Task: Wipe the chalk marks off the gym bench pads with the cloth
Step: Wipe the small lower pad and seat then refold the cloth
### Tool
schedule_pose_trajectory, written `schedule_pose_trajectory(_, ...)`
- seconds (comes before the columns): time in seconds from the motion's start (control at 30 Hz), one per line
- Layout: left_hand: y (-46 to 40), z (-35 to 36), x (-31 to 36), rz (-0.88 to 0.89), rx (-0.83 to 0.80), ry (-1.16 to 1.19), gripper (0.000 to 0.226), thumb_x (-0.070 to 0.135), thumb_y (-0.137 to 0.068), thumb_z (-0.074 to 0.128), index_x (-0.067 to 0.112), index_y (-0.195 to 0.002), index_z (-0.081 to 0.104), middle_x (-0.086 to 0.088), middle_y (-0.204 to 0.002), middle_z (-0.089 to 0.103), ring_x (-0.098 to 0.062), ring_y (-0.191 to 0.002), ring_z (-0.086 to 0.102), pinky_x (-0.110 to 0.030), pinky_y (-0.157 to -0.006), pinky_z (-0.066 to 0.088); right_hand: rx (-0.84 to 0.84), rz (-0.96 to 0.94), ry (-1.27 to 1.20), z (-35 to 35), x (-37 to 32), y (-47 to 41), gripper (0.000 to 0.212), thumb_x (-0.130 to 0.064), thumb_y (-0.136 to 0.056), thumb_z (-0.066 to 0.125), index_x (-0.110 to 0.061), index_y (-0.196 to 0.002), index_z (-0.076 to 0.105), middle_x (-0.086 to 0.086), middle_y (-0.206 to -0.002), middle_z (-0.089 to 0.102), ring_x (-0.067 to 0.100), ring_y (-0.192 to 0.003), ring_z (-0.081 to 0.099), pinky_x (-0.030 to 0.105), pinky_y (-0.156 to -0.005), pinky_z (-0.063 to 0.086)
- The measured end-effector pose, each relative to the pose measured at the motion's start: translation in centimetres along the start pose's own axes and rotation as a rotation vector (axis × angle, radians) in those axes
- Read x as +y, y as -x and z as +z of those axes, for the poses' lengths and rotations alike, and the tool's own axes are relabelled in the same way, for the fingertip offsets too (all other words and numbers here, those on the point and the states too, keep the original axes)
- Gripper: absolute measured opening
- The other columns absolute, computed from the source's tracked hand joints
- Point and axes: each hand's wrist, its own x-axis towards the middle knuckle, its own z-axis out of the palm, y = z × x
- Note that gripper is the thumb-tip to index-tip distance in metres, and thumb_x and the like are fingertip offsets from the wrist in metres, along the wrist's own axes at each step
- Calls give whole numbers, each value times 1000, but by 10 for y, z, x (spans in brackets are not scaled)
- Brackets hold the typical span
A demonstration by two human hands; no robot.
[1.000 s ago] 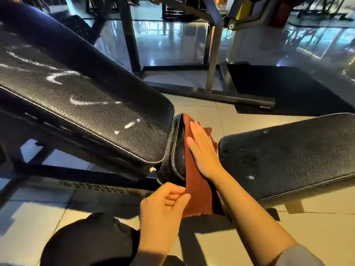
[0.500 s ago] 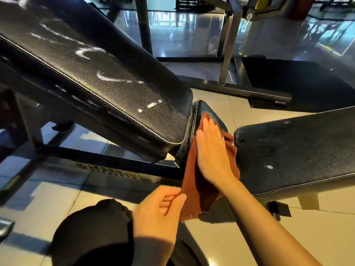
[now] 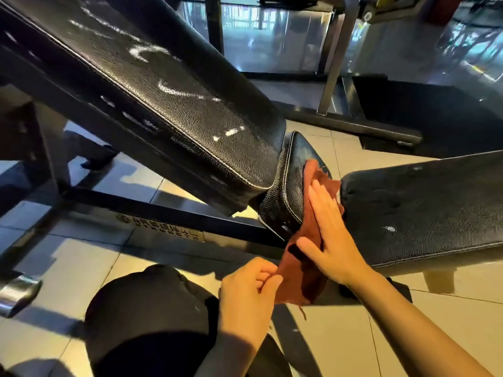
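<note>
A rust-brown cloth [image 3: 304, 270] hangs over the small black seat pad [image 3: 288, 197] in the middle of the bench. My right hand [image 3: 330, 235] lies flat on the cloth with straight fingers, pressing it against the pad. My left hand [image 3: 249, 297] pinches the cloth's lower left edge between thumb and fingers. The long inclined back pad [image 3: 168, 104] rises to the upper left and carries several white chalk marks [image 3: 185, 91]. At the right, another black pad [image 3: 424, 213] shows one small chalk spot [image 3: 390, 229].
The bench's black steel frame [image 3: 163, 213] runs across the tiled floor under the pads. My knee in black trousers [image 3: 147, 311] is at the bottom centre. A chrome tube end [image 3: 16, 293] pokes in at the left edge. A rack upright [image 3: 337, 55] and a black floor mat [image 3: 424, 118] lie behind.
My right hand has slid down the seat pad with the cloth, baring the pad's upper part. The view has moved closer and to the left; my left hand keeps its pinch.
</note>
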Motion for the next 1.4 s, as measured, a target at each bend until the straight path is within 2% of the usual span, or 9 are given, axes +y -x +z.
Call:
schedule_pose_trajectory(0.17, -7, -14, 1, 57, 85, 105, 34, 4, -82, 73, 34, -70, 63, 13, -63, 68, 3, -61, 65, -9, -55, 48, -174, -15, 27, -13, 3, 1, 108, -66, -80, 61, -37, -152, -14, -15, -161, -18, 12, -149, -15, 58, -119, 8)
schedule_pose_trajectory(0.5, -14, -24, -2, 126, 259, 190, 35, 19, -82, 73, 47, -96, 56, 18, -102, 63, 2, -93, 63, -20, -76, 51, 218, 132, 87, 24, -35, -25, 97, -64, -78, 54, -14, -154, 20, 10, -160, 23, 30, -148, 17, 55, -118, 20)
schedule_pose_trajectory(0.67, -16, -39, -27, 135, 247, -1, 30, 37, -83, 62, 37, -112, 55, 17, -109, 57, -2, -102, 58, -24, -85, 51, -64, 8, -43, 2, 0, -4, 94, -36, -88, 64, -46, -150, -5, -5, -163, -4, 20, -151, 0, 61, -117, 15)
schedule_pose_trajectory(0.8, -16, -40, -34, 123, 201, -75, 30, 27, -86, 67, 39, -111, 53, 25, -102, 55, -2, -96, 59, -24, -84, 51, -144, -9, 0, -7, 17, 9, 107, -16, -87, 70, -43, -151, -12, -14, -163, -9, 14, -150, -8, 59, -118, 12)
schedule_pose_trajectory(0.93, -12, -37, -37, 133, 213, -3, 35, 23, -87, 68, 50, -101, 51, 20, -96, 60, 0, -89, 60, -13, -74, 48, 59, 67, -120, 13, -12, -10, 90, -45, -83, 61, -38, -155, 7, -10, -162, 12, 25, -148, 19, 59, -114, 27)
schedule_pose_trajectory(1.03, -6, -35, -36, 172, 190, 21, 36, 23, -88, 66, 52, -102, 52, 23, -98, 60, -3, -88, 60, -15, -74, 49, 226, 125, 53, 24, -42, -38, 81, -54, -85, 53, -18, -153, 27, 4, -158, 28, 27, -146, 24, 53, -115, 27)
schedule_pose_trajectory(1.2, -6, -38, -37, 195, 246, -55, 43, 22, -89, 65, 56, -105, 45, 27, -100, 55, -2, -91, 59, -8, -73, 45, 261, 81, 51, 28, -47, -38, 89, -47, -82, 64, -10, -152, 24, 10, -158, 28, 26, -147, 21, 52, -118, 22)
schedule_pose_trajectory(1.33, -13, -47, -47, 126, 228, -135, 33, 25, -90, 63, 37, -119, 53, 29, -100, 49, -3, -88, 59, -12, -72, 42, 159, 3, 172, 24, -13, -1, 108, -35, -74, 81, -15, -154, 13, 10, -160, 18, 27, -149, 15, 57, -116, 24)
schedule_pose_trajectory(1.4, -14, -50, -50, 106, 212, -149, 33, 24, -91, 62, 31, -123, 56, 28, -100, 49, 1, -88, 57, -7, -69, 39, 140, -12, 216, 26, -5, 16, 111, -49, -74, 78, -18, -155, 9, 13, -161, 17, 29, -149, 14, 60, -114, 26)
